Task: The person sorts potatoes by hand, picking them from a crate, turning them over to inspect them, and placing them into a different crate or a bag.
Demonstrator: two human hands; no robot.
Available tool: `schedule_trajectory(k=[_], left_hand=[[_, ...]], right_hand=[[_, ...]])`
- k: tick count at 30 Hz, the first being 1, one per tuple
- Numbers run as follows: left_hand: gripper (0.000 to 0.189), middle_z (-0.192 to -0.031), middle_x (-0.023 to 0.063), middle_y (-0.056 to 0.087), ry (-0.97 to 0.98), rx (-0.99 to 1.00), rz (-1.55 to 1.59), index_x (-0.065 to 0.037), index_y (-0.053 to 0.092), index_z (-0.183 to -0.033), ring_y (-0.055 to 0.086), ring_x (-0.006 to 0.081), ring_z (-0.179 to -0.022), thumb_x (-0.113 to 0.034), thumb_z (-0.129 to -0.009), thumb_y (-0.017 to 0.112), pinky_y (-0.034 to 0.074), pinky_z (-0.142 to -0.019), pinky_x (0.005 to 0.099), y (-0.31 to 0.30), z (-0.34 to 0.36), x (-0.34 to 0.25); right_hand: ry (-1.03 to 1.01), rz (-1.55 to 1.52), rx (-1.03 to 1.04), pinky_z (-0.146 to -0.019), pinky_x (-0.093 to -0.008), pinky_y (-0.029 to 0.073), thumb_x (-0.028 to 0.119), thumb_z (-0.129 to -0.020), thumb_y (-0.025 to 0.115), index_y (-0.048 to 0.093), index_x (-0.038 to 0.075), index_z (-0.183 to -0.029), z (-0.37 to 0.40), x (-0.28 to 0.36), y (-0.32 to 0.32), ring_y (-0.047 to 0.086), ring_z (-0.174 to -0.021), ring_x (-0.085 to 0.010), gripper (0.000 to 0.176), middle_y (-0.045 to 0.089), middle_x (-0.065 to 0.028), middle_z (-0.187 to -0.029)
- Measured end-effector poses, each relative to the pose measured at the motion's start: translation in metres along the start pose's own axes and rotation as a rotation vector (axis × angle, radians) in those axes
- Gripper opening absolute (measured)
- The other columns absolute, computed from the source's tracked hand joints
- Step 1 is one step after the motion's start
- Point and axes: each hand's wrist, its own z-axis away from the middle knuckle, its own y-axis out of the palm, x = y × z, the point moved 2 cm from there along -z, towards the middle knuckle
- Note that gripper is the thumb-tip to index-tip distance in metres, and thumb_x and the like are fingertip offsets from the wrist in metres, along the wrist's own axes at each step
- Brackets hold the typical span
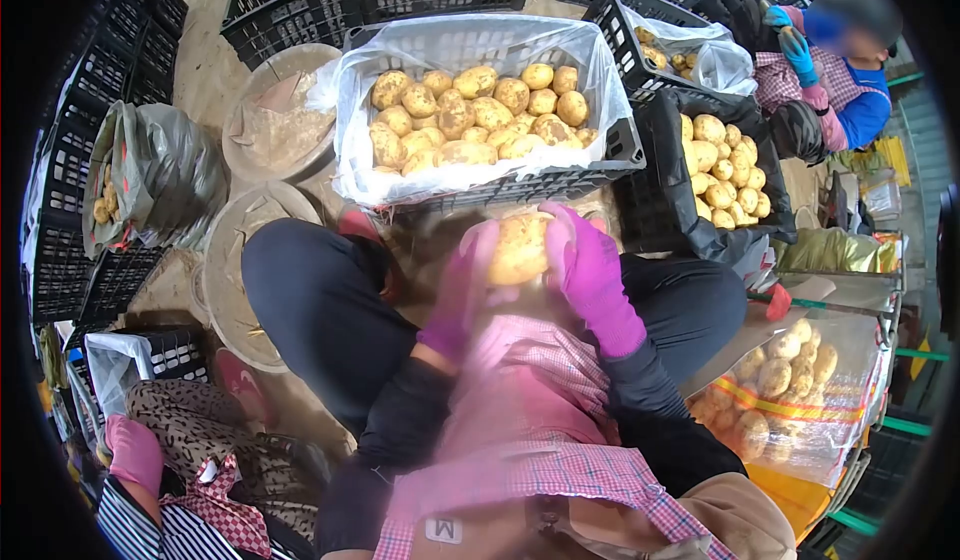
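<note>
A large yellow-brown potato point(520, 248) is held up in front of my lap between both hands. My left hand point(467, 270), in a pink-purple glove, grips its left side and is somewhat blurred. On the other side my right hand point(585, 265), gloved alike, closes round the potato with the fingers over its top edge. Just beyond the hands stands a black crate point(500, 188) lined with clear plastic film point(440, 45). Several potatoes point(472, 115) with soil patches lie inside it. Parts of the held potato are hidden by the fingers.
To the right, a black-lined crate point(655, 195) contains several cleaner potatoes point(728, 175). A clear bag of potatoes point(790, 370) lies at lower right. Round tubs point(235, 335) and a grey sack point(170, 175) are at left. Co-workers sit at upper right point(850, 80) and lower left point(180, 500).
</note>
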Motion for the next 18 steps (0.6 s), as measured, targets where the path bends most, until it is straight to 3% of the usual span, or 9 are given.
schedule_trajectory(k=[2,5,7,8,9,11,13,14,18], left_hand=[[0.079,-0.134,0.0237,0.047,-0.024,0.023,-0.011,0.0,0.038,-0.139,0.049,0.0411,-0.118,-0.013,-0.071,0.076,0.042,-0.1,0.0425,0.001,0.004,0.002],[0.08,-0.133,0.0231,0.048,-0.036,0.01,-0.024,0.001,0.038,-0.139,0.049,0.0404,-0.119,-0.01,-0.07,0.076,0.043,-0.1,0.0413,0.002,0.002,0.003],[0.075,-0.132,0.0219,0.049,-0.04,0.011,-0.05,0.001,0.038,-0.139,0.05,0.0393,-0.118,-0.01,-0.073,0.073,0.043,-0.1,0.0409,0.001,-0.007,0.0],[0.072,-0.131,0.0212,0.05,-0.043,0.015,-0.069,0.001,0.038,-0.139,0.05,0.0387,-0.118,-0.01,-0.076,0.071,0.043,-0.1,0.0407,-0.002,-0.014,-0.005],[0.067,-0.131,0.0199,0.05,-0.274,-0.075,0.193,0.001,0.039,-0.138,0.051,0.0362,-0.119,-0.011,-0.08,0.068,0.043,-0.101,0.0399,-0.004,-0.022,-0.012],[0.057,-0.131,0.0173,0.051,-0.732,-0.249,0.72,0.001,0.039,-0.138,0.051,0.0313,-0.12,-0.013,-0.088,0.061,0.043,-0.101,0.0384,-0.003,-0.033,-0.03],[0.058,-0.132,0.0151,0.049,-0.615,-0.268,0.743,-0.001,0.038,-0.141,0.051,0.0237,-0.118,-0.03,-0.094,0.056,0.043,-0.101,0.0346,0.004,-0.026,-0.012],[0.061,-0.133,0.014,0.048,-0.555,-0.28,0.753,-0.001,0.037,-0.142,0.052,0.0199,-0.117,-0.039,-0.097,0.053,0.043,-0.101,0.0327,0.008,-0.023,-0.003],[0.048,-0.134,0.0146,0.05,-0.422,-0.237,0.522,0.003,0.041,-0.138,0.052,0.0212,-0.119,-0.015,-0.096,0.053,0.041,-0.102,0.0326,0.012,-0.024,-0.003]], right_hand=[[-0.103,0.105,0.011,-0.088,-0.0366,0.048,0.012,-0.086,0.059,0.051,0.004,-0.131,0.002,-0.021,0.005,0.062,-0.102,-0.0343,0.047,0.06,-0.0151,-0.123],[-0.441,0.12,-0.047,-0.087,-0.035,0.049,0.01,-0.085,0.061,0.046,0.005,-0.137,-0.007,-0.027,0.001,0.062,-0.102,-0.0319,0.054,0.058,-0.0151,-0.128],[-0.349,-0.093,-0.031,-0.088,-0.0329,0.049,0.009,-0.085,0.063,0.043,0.006,-0.14,-0.015,-0.016,-0.007,0.061,-0.104,-0.0277,0.058,0.056,-0.0158,-0.129],[-0.108,-0.285,0.02,-0.089,-0.0314,0.048,0.009,-0.086,0.063,0.041,0.007,-0.142,-0.014,-0.007,-0.009,0.06,-0.106,-0.0248,0.06,0.056,-0.016,-0.128],[0.138,-0.474,0.073,-0.09,-0.0299,0.048,0.009,-0.086,0.064,0.039,0.007,-0.144,-0.013,0.003,-0.012,0.059,-0.108,-0.0219,0.063,0.056,-0.0162,-0.128],[0.434,-0.679,0.261,-0.095,-0.0289,0.044,0.011,-0.087,0.065,0.036,0.007,-0.146,-0.012,0.019,-0.016,0.054,-0.116,-0.0193,0.066,0.053,-0.0158,-0.131],[0.519,-0.796,0.334,-0.099,-0.0287,0.042,0.012,-0.088,0.066,0.034,0.006,-0.147,-0.007,0.021,-0.015,0.05,-0.12,-0.0177,0.067,0.051,-0.0142,-0.133],[0.453,-0.812,0.316,-0.099,-0.0289,0.041,0.012,-0.088,0.066,0.034,0.006,-0.147,-0.005,0.016,-0.012,0.049,-0.121,-0.0174,0.068,0.05,-0.0129,-0.134],[0.147,-0.652,0.268,-0.104,-0.03,0.038,0.018,-0.091,0.065,0.03,0.004,-0.148,0.001,0.002,-0.003,0.041,-0.131,-0.0203,0.069,0.038,-0.0142,-0.145]])
